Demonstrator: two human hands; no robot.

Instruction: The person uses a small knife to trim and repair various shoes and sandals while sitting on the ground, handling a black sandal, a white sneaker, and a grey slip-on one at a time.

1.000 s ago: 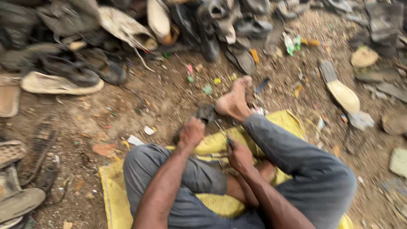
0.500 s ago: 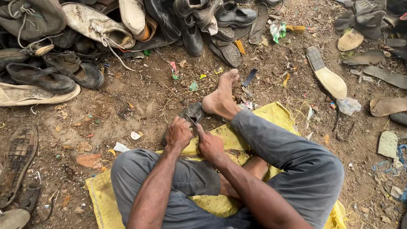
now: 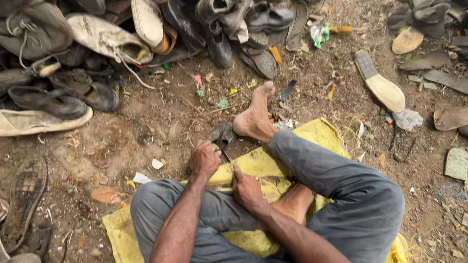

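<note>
I sit cross-legged on a yellow woven sack (image 3: pixel 317 134) spread on bare dirt. My left hand (image 3: pixel 204 159) is closed around a dark worn shoe piece (image 3: pixel 222 135) that lies on the ground against my bare right foot (image 3: pixel 253 117). My right hand (image 3: pixel 246 187) grips a thin metal blade-like tool (image 3: pixel 227 156) whose tip points up toward the shoe piece, between both hands. The tool's handle is hidden inside my fist.
A heap of old shoes (image 3: pixel 146 34) and boots lines the far edge. Loose soles lie at the right (image 3: pixel 380 83) and a tread-up sole at the left (image 3: pixel 27 199). Scraps of plastic and litter dot the dirt.
The view has shifted slightly, so the shoe pile sits higher in frame. My hands stay together on the shoe piece and tool, with only small movement.
</note>
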